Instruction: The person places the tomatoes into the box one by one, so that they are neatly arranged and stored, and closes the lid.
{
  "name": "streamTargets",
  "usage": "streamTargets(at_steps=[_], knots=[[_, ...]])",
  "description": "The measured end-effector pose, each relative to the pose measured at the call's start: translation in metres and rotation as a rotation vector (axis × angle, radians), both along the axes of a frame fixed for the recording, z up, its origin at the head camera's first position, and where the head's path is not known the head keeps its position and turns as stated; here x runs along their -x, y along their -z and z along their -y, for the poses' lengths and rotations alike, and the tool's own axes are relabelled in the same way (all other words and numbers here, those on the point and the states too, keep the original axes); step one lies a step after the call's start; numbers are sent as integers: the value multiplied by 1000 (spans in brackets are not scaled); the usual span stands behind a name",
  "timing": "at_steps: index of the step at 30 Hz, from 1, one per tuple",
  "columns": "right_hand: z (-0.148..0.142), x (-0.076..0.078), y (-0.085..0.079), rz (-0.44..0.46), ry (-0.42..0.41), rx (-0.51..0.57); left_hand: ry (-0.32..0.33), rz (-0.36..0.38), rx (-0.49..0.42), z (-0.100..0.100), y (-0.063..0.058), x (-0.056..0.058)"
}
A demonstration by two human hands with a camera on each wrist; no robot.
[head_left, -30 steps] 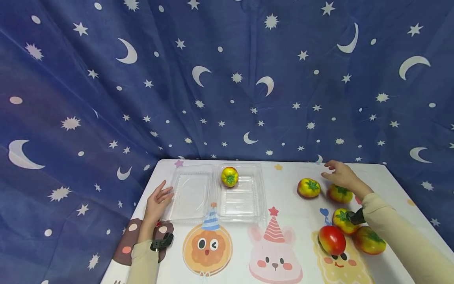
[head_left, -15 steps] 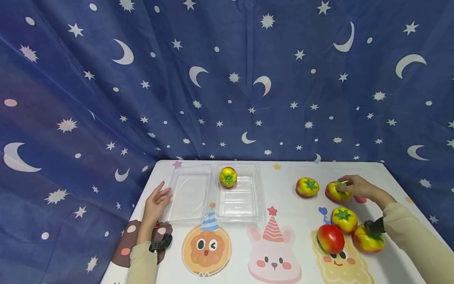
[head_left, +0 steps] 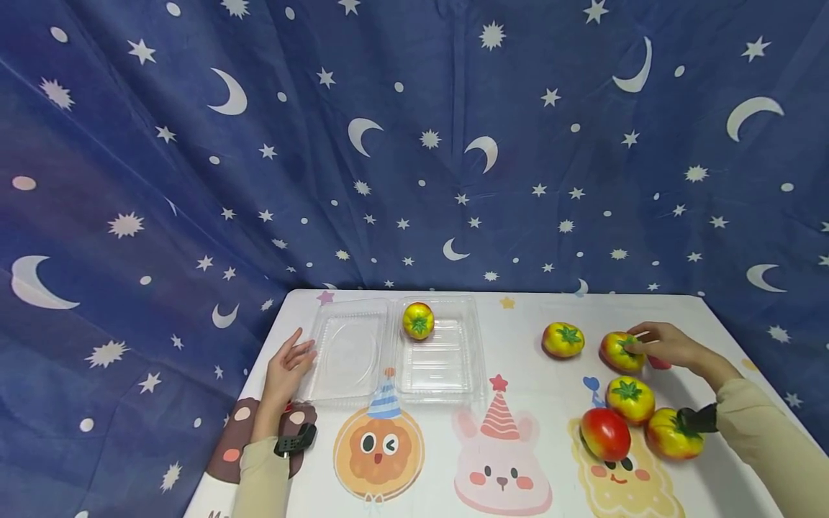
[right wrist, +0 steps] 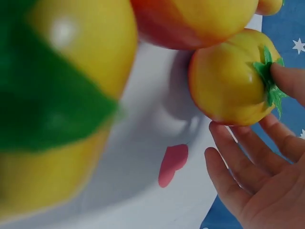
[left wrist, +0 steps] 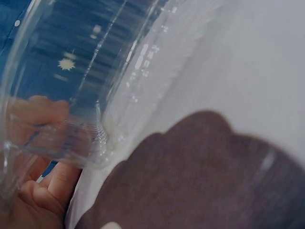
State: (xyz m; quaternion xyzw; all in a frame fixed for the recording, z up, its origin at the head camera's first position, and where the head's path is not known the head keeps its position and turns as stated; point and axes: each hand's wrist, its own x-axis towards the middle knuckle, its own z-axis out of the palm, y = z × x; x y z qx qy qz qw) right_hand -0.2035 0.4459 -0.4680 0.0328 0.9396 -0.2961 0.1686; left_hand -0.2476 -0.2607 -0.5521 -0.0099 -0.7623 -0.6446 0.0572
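Note:
At the right side of the table my right hand [head_left: 670, 344] has its thumb on the green leafy top of a yellow-red tomato [head_left: 622, 351] and its fingers bent to the far side. In the right wrist view the thumb presses the leaves of this tomato [right wrist: 233, 78] while fingertips meet its skin. My left hand [head_left: 285, 370] is held with relaxed fingers at the left edge of a clear plastic clamshell box [head_left: 352, 399]. In the left wrist view these fingers show through the clear plastic. One tomato [head_left: 418, 321] sits in the box's right half.
Left of the gripped fruit lies another tomato [head_left: 563, 339]. Nearer me are a yellow tomato [head_left: 631, 400], a red one [head_left: 605, 434] and a further yellow-red one [head_left: 673, 434], bunched together. A starry blue curtain [head_left: 414, 180] hangs behind the white table [head_left: 518, 388].
My right hand has come down from above the tomato and taken hold of it, shifting it slightly to the right. The left hand has stayed beside the box.

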Motion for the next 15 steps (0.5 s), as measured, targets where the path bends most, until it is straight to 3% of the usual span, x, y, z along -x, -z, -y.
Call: streamTargets(at_steps=[6,15], knots=[[0,-4,-2,-8,27,7,-19,0,21,4,15,6],[1,-7,-3,-77,38,-1,-17,-21,15,4,17,8]])
